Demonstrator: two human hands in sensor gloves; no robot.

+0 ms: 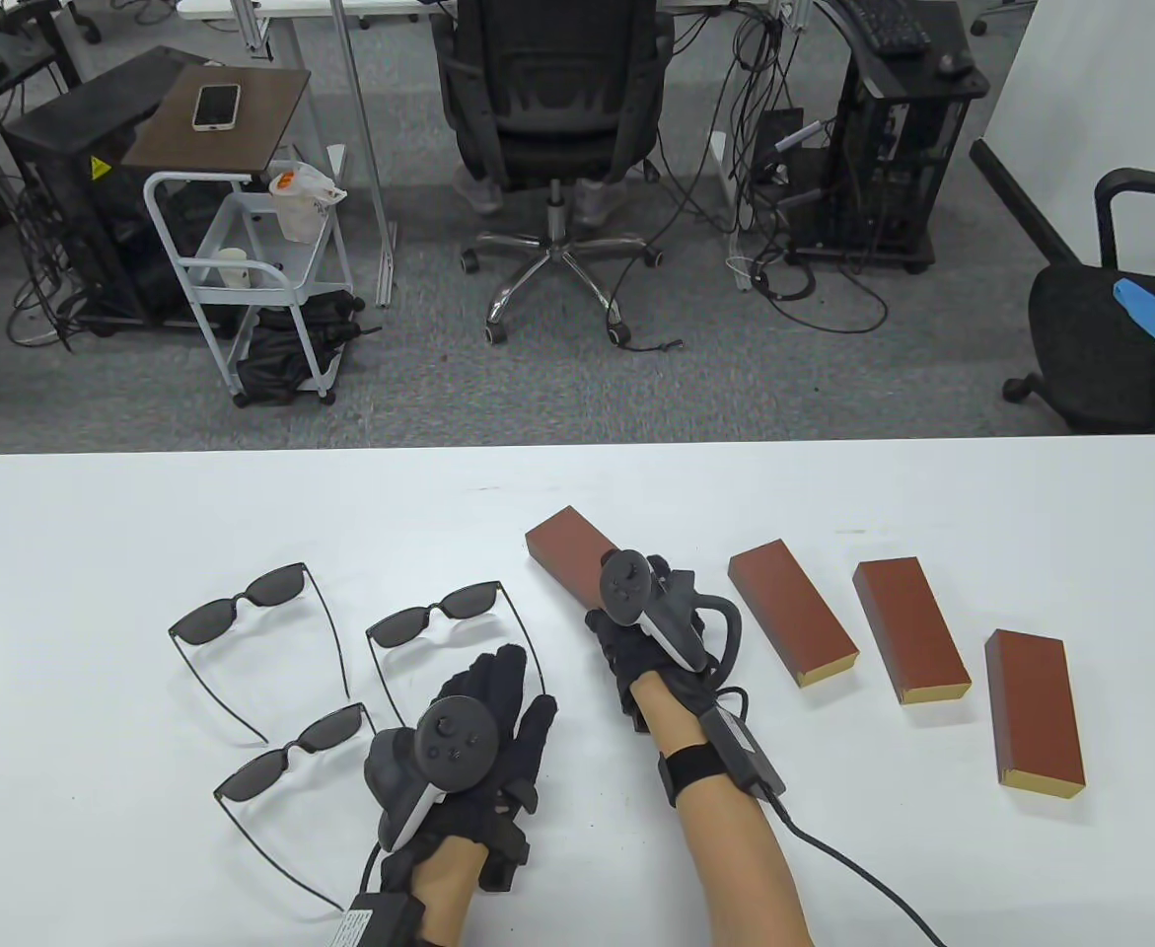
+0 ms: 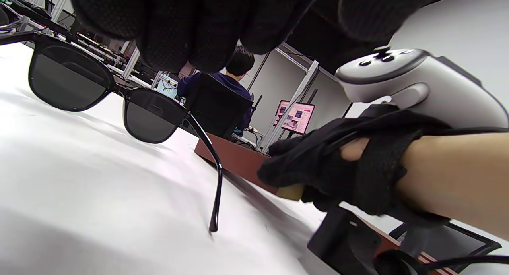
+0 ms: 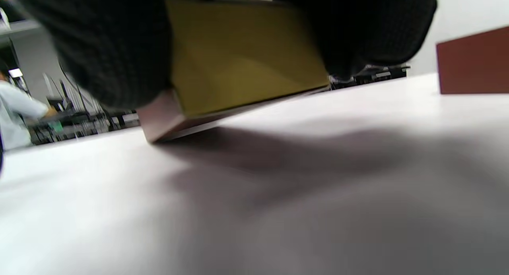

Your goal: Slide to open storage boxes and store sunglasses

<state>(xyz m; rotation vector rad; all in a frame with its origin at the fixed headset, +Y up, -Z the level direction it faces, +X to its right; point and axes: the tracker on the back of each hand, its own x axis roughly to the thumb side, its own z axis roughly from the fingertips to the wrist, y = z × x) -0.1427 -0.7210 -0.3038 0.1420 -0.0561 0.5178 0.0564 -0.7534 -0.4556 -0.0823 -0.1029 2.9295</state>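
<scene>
White tabletop (image 1: 932, 493) before a cluttered office: my right hand (image 1: 651, 631) grips the near end of the leftmost brown storage box (image 1: 567, 543), fingers (image 3: 99, 48) around its yellow drawer end (image 3: 238, 52), that end tipped off the surface. To slide it open cleanly, I judge I should steady the sleeve and draw the drawer straight along its length. My left hand (image 1: 469, 750) rests flat, fingers spread, gripping nothing, beside the nearest sunglasses (image 1: 444, 617); three more boxes (image 1: 912, 631) lie to the right.
</scene>
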